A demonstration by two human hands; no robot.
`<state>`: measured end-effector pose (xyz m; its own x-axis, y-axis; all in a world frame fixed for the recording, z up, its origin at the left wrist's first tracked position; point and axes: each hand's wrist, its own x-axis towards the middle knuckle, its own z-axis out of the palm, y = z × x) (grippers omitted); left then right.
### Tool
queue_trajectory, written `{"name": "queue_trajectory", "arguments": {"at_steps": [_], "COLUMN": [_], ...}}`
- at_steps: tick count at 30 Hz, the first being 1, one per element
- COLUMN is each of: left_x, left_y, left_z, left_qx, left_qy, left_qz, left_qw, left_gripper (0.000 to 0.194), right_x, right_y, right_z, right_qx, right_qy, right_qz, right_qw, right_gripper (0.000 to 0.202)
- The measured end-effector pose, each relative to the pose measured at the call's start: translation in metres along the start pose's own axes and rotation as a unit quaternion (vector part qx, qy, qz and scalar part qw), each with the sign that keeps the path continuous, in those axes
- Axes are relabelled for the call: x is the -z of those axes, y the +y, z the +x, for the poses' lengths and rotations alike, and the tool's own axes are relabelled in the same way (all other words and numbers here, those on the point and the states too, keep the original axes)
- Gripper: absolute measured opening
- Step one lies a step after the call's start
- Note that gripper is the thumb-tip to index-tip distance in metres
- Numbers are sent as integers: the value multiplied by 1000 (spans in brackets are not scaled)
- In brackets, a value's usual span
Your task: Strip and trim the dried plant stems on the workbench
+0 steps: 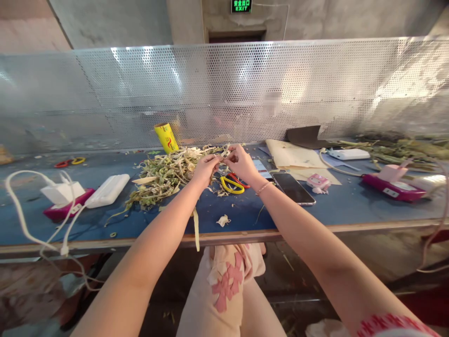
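Note:
My left hand [206, 169] and my right hand [241, 163] meet over the table, fingertips pinched close together. Whatever lies between the fingers is too small to make out. A heap of dried plant stems and leaves [164, 173] spreads beside and behind my left hand. Just below the fingertips lie scissors with yellow handles [232, 184], with red handles [242, 180] beside them. Partly hidden behind my right wrist is a phone with a lit screen [261, 168].
A dark phone [293, 188] and a pink case [318, 182] lie to the right, near brown paper [294, 154]. Purple power strips [393, 187] with cables sit at both sides; a white power bank [108, 191] is left. A yellow tube [166, 138] stands before the perforated metal screen [224, 89].

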<state>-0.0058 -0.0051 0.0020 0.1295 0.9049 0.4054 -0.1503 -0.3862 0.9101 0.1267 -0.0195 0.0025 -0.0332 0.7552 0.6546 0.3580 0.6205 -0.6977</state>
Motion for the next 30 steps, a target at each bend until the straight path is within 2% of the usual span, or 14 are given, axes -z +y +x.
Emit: {"name": "queue_trajectory", "arguments": {"at_steps": [4,6,8,10,12,17,21,23,27,30], "left_x": [6,9,10,11,11,14,18,18,17,18], "left_y": [2,2,3,4,4,6,7,9,11,8], "left_z": [4,5,5,5,5,4,4,4,3,5], "left_qx": [62,85,106,122,137,148,85,30,-135,-259], "left_qy": [-32,-62,-95,-118,-132,-162,-189,-188,-165,-167], "left_qz": [-47,-45,-36,-28,-14,43,162,257,429,487], "left_qw": [996,993,989,985,982,975,965,947,878,817], "left_gripper": [14,14,12,10,10,14,16,18,22,24], "right_x": [7,12,17,21,24,26,24,21,16,15], "right_y": [1,2,4,7,10,13,9,9,10,8], "right_z": [0,1,4,6,8,7,4,4,4,4], "right_qx": [86,126,172,217,238,252,234,211,157,80], "right_qy": [20,7,-28,-68,-100,-145,-170,-177,-180,-165], "right_qz": [-77,-95,-115,-139,-153,-192,-244,-260,-228,-164], "right_qw": [993,987,978,964,954,937,925,925,944,969], "right_gripper": [52,57,48,30,19,20,22,22,21,18]}}
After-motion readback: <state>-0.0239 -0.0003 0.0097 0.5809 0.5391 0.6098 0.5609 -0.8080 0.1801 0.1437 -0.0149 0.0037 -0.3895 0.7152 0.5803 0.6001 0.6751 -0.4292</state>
